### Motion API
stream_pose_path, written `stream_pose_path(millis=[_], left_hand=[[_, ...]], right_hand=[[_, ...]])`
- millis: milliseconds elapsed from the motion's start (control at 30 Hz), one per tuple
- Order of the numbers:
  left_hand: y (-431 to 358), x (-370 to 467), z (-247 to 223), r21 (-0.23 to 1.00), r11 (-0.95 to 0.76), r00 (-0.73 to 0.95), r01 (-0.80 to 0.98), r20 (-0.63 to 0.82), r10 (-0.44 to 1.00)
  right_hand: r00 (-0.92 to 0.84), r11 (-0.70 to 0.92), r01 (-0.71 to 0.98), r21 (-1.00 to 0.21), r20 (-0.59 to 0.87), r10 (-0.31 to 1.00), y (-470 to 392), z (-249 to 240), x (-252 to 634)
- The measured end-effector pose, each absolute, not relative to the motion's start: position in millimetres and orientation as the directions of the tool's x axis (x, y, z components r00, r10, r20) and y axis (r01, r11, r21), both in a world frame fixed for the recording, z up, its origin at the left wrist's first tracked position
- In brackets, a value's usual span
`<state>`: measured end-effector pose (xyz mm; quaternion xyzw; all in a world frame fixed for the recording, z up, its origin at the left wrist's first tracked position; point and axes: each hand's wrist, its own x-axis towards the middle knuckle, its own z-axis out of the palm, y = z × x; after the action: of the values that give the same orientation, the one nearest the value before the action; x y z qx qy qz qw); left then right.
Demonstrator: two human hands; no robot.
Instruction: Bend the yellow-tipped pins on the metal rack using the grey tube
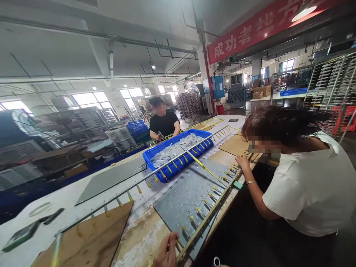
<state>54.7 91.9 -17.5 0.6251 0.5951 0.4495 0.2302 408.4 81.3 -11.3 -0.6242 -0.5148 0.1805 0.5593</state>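
Observation:
My left hand (166,251) is at the bottom edge, its fingers pinched at the near end of a long metal rack (207,220). Yellow-based hooks line this rack, which lies along the table's edge over a grey board (180,200). Only a sliver of my right hand (221,265) shows at the bottom, against a round, hollow metal tube (216,261); most of that hand is out of frame. A blue basket (174,174) of clear plastic pieces (178,148) stands mid-table, with another part of the rack frame crossing above its near side.
At the right, a person in a white top (306,185) leans over the rack's far end, one hand on it. Across the table sits a person in black (164,124). Brown boards (91,237) and a green-black object (22,235) lie at the left.

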Motion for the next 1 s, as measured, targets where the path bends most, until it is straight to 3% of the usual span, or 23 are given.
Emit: stream_pose_path(millis=[167, 367, 467, 600, 733, 900, 1000], left_hand=[[96, 58, -12, 0.723, -0.183, -0.028, 0.667, 0.269, 0.963], [106, 62, -27, 0.636, -0.139, -0.065, 0.759, 0.286, 0.956], [105, 66, -28, 0.638, -0.093, -0.143, 0.764, 0.308, 0.941], [98, 73, -24, 0.652, -0.158, -0.150, 0.742, 0.391, 0.908], [94, 72, -17, 0.667, -0.093, -0.080, 0.739, 0.224, 0.971], [82, 69, 10, 0.532, -0.153, 0.024, 0.833, 0.242, 0.970], [77, 78, 30, 0.539, -0.143, 0.083, 0.830, 0.135, 0.987]], right_hand=[[0.515, 0.130, 0.415, -0.900, 0.351, 0.782, 191, 30, 512], [0.537, 0.129, 0.372, -0.919, 0.326, 0.778, 204, 33, 535], [0.506, 0.128, 0.341, -0.931, 0.297, 0.810, 168, 21, 497], [0.397, 0.051, 0.296, -0.954, 0.171, 0.902, 44, -48, 387], [0.273, -0.077, 0.210, -0.975, -0.017, 0.962, -83, -109, 314], [0.351, -0.223, 0.062, -0.973, -0.188, 0.917, -97, -129, 311], [0.388, -0.240, -0.029, -0.970, -0.233, 0.892, -77, -115, 311]])
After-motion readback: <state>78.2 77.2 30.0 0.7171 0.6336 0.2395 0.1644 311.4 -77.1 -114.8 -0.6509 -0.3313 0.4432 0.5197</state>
